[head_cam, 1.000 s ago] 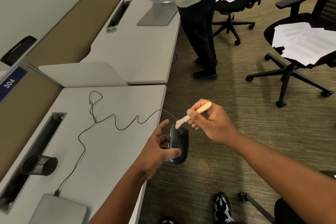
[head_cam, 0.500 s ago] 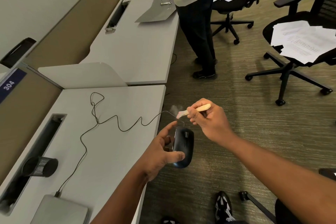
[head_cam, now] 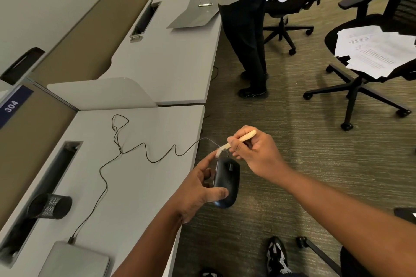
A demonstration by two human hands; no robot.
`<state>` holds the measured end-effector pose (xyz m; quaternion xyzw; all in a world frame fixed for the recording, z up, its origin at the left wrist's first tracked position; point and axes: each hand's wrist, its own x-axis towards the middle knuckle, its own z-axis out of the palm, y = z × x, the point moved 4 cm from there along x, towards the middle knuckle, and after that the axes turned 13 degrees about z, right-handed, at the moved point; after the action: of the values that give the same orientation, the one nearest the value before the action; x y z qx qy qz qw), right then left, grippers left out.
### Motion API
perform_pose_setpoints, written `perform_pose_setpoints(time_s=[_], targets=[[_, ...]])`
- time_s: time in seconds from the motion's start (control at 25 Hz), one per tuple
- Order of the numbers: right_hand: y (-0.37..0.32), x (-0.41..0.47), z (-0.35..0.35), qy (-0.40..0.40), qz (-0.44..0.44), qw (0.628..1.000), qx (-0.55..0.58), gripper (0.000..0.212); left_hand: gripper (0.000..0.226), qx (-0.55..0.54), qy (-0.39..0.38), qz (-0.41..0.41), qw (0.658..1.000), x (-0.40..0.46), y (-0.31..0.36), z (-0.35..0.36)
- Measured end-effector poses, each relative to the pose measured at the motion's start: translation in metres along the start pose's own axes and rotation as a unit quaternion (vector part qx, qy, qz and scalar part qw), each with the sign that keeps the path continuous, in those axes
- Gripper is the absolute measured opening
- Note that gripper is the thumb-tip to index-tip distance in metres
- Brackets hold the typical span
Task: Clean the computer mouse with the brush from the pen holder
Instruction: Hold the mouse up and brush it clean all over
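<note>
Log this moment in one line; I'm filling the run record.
step: brushing | left hand: holds mouse beyond desk edge | right hand: brush at mouse front | pen holder: on its side

The mouse is showing glossy black, the brush cream, the pen holder black mesh. The desk is looking pale grey, the carpet olive with fine streaks.

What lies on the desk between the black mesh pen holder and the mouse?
In the head view, only the mouse's thin black cable crosses the white desk between the pen holder and the mouse.
</note>
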<state>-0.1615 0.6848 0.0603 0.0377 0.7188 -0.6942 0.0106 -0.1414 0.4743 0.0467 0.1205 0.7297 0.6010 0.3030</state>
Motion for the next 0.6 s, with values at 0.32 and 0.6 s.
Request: perform_pose_setpoints(time_s=[0.32, 0.6], targets=[[0.001, -0.001, 0.007, -0.089, 0.047, 0.989, 0.113, 0.020, 0.095, -0.012, 0.008, -0.023, 1.000, -0.003, -0.004, 0.000], [0.004, 0.003, 0.001, -0.025, 0.050, 0.997, 0.051, 0.015, 0.107, -0.005, -0.002, -0.017, 1.000, -0.004, -0.002, 0.004]])
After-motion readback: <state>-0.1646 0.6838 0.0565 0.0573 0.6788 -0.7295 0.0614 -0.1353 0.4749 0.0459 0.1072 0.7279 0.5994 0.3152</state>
